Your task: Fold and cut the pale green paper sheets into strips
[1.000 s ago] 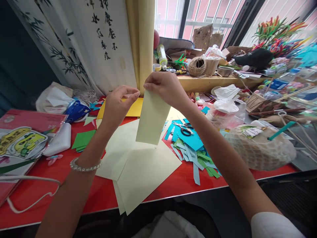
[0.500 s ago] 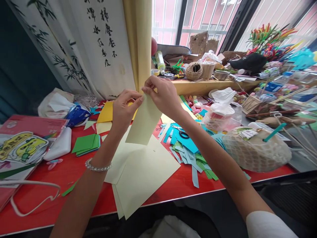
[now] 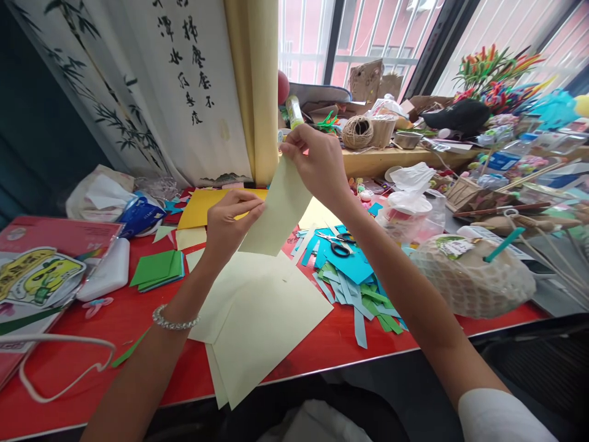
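**Both hands pinch a pale paper strip above the surface**

Your right hand [image 3: 322,162] is the higher of the two. Its wrist is bent, and thumb and fingertips are pinching the top corner of the paper strip [image 3: 278,212]. Your left hand [image 3: 230,224] sits lower and nearer to you, with its fingers pressed together on the strip's left edge. The strip hangs tilted in the air, top leaning right, and its lower end is just above the pale sheets [image 3: 267,313] without touching them. Both forearms reach in from the bottom of the view, and a bead bracelet [image 3: 173,320] circles your left wrist.

The pale sheets overlap on the red surface [image 3: 345,334], and one corner pokes past its near edge. To their right is a heap of blue and green scraps [image 3: 354,276], with scissors [image 3: 338,245] at its far side. A stack of green squares [image 3: 159,268] lies to the left, and a yellow sheet [image 3: 197,209] lies behind your left hand. A net-wrapped bundle [image 3: 469,282] sits at the far right.

Behind the surface hang a yellow curtain [image 3: 253,92] and a scroll [image 3: 184,80] painted with bamboo and calligraphy. A ball of twine [image 3: 358,131] stands on the cluttered ledge below a barred window.
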The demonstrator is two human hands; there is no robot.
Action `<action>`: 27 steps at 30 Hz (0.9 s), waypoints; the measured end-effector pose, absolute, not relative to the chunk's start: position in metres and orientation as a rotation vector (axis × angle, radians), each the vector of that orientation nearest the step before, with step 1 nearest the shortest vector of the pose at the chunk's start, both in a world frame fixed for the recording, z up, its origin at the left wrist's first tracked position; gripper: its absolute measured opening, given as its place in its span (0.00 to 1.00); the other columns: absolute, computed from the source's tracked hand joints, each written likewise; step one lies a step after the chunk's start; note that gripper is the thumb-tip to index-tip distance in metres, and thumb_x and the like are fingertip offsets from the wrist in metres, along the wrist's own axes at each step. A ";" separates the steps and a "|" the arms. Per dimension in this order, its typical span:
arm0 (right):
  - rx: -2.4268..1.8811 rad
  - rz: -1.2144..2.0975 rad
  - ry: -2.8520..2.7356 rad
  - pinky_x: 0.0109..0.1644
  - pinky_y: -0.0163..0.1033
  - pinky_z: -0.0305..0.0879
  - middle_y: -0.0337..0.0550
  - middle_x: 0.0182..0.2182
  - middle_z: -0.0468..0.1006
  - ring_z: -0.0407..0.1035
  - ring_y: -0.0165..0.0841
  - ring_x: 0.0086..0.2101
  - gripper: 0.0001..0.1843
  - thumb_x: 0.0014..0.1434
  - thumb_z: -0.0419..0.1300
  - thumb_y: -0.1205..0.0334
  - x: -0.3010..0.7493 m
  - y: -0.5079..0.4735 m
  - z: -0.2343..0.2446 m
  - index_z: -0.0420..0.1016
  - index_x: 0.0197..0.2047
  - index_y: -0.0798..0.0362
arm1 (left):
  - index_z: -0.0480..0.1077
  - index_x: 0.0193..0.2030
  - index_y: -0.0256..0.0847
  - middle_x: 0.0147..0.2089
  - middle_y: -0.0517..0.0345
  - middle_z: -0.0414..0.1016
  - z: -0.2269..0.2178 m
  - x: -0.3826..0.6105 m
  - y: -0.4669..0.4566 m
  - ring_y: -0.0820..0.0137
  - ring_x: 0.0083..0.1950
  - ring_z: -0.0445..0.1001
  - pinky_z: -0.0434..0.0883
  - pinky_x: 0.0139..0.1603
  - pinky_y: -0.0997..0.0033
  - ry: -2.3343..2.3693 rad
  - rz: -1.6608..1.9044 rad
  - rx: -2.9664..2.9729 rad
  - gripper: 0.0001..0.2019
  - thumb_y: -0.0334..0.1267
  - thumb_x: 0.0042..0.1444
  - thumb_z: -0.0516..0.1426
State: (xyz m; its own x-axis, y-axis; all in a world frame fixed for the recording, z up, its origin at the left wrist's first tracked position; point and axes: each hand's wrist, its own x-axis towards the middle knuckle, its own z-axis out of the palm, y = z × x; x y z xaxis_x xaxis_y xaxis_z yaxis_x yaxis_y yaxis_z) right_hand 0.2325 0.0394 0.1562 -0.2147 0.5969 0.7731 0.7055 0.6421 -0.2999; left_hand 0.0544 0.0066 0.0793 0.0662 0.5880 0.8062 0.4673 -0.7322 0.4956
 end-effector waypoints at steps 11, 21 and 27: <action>-1.081 -0.173 -1.785 0.45 0.39 0.57 0.42 0.32 0.75 0.67 0.34 0.35 0.09 0.61 0.53 0.57 0.251 0.041 0.160 0.62 0.30 0.49 | 0.78 0.32 0.46 0.35 0.57 0.74 0.052 0.032 0.004 0.70 0.38 0.72 0.69 0.38 0.71 1.226 1.588 2.242 0.07 0.39 0.53 0.58; -1.100 -0.209 -1.701 0.42 0.40 0.59 0.41 0.31 0.75 0.68 0.35 0.34 0.08 0.60 0.54 0.59 0.260 0.044 0.158 0.67 0.29 0.50 | 0.78 0.33 0.46 0.37 0.54 0.75 0.021 -0.002 0.008 0.66 0.40 0.72 0.68 0.43 0.66 1.332 1.312 2.461 0.09 0.40 0.54 0.55; -0.981 -0.204 -1.581 0.38 0.38 0.61 0.43 0.29 0.76 0.68 0.34 0.32 0.07 0.58 0.57 0.61 0.276 0.046 0.166 0.66 0.28 0.49 | 0.74 0.21 0.45 0.28 0.57 0.74 0.008 -0.022 0.022 0.66 0.33 0.70 0.68 0.39 0.66 1.333 1.177 2.538 0.09 0.39 0.49 0.57</action>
